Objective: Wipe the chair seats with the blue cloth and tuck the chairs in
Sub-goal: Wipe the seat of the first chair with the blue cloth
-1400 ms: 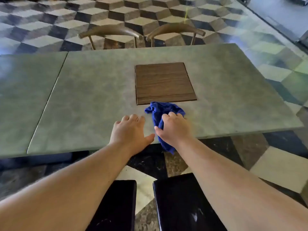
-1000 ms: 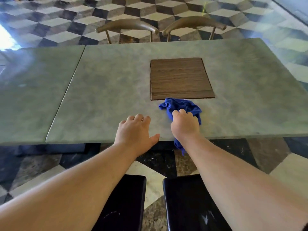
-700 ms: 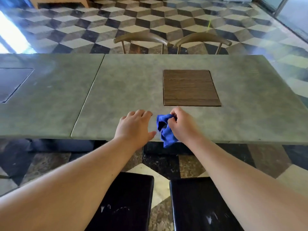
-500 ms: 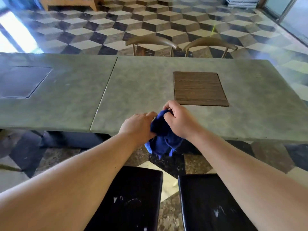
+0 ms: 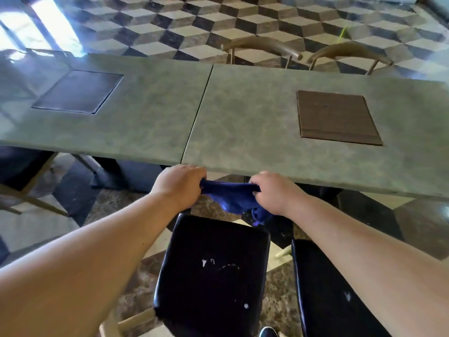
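Note:
The blue cloth [image 5: 232, 197] hangs stretched between my two hands, just off the near edge of the grey table [image 5: 243, 122]. My left hand [image 5: 181, 184] grips its left end and my right hand [image 5: 275, 192] grips its right end. Directly below the cloth stands a chair with a black seat [image 5: 211, 271] that carries a few white specks. A second black seat [image 5: 325, 288] stands to its right, partly hidden by my right forearm. Both chairs are pulled out from the table.
A brown wooden square [image 5: 337, 117] is set in the right tabletop and a dark square [image 5: 79, 91] in the left one. Two curved wooden chair backs [image 5: 261, 45] [image 5: 349, 53] show beyond the far edge. The floor is cube-patterned tile. Another chair's legs [image 5: 36, 190] stand at left.
The cloth came off the tabletop, first in my right hand, then my left hand took hold too. Both hands drew back past the table edge and pulled the cloth taut above the left seat.

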The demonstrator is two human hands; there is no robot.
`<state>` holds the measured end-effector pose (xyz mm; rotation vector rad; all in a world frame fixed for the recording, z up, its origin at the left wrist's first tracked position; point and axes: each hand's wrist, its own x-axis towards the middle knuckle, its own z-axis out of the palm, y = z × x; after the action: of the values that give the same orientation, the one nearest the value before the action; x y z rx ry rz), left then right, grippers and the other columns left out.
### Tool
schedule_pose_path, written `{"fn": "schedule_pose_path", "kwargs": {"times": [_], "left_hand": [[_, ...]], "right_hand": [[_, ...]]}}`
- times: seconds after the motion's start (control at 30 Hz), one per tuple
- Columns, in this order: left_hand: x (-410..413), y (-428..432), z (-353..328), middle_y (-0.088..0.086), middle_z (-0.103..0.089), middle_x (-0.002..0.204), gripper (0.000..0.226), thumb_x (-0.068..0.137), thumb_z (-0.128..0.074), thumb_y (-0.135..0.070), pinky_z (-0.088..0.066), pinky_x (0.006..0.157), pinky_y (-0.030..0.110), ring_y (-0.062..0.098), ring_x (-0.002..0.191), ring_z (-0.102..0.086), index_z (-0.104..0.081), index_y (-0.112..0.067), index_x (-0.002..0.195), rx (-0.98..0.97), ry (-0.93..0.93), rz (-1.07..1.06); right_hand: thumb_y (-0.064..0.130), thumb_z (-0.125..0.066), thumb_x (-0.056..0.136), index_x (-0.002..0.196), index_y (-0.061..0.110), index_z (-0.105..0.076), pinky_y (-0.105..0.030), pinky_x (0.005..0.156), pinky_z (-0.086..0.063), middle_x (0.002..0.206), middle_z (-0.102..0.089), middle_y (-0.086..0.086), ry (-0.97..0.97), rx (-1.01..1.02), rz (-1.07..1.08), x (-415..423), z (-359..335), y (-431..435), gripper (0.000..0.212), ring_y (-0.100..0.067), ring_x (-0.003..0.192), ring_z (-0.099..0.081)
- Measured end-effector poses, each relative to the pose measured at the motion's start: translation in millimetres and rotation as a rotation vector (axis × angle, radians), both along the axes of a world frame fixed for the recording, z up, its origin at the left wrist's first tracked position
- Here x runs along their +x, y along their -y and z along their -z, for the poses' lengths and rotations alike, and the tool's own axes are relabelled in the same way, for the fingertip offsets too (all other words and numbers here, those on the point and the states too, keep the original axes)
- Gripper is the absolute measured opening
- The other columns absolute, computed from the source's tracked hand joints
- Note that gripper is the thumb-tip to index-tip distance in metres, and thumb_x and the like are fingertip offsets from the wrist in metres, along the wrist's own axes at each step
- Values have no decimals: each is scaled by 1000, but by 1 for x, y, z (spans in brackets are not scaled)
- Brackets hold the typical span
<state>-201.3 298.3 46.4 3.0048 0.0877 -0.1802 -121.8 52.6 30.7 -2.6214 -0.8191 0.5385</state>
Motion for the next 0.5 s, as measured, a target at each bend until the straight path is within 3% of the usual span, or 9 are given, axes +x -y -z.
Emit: {"fn": "schedule_pose_path", "kwargs": {"times": [0.13,0.37,0.5], "left_hand": [[-21,-26,53,0,-60,107,15,87,-66,-21,-40,71,37,29,105,-52,-70,-24,101,61,18,-9],[-34,-62,168,0,-50,101,10,92,-64,-18,-45,61,40,27,96,-51,-65,-20,102,70,40,-69],[-28,-72,235,4,-54,99,11,89,-68,-13,-37,60,39,30,90,-52,-66,-17,99,95,72,-74]], "right_hand": [[14,-52,85,76,28,-52,-39,64,-45,84,-57,4,-15,-31,40,-15,49,-29,17,-28,80,-57],[17,-51,92,94,27,-62,-43,71,-54,97,-61,2,-44,-19,96,-28,155,-73,15,-26,81,-61],[17,-54,92,100,24,-60,-46,73,-55,99,-57,0,-13,-4,148,-25,223,-90,12,-28,83,-59]]}}
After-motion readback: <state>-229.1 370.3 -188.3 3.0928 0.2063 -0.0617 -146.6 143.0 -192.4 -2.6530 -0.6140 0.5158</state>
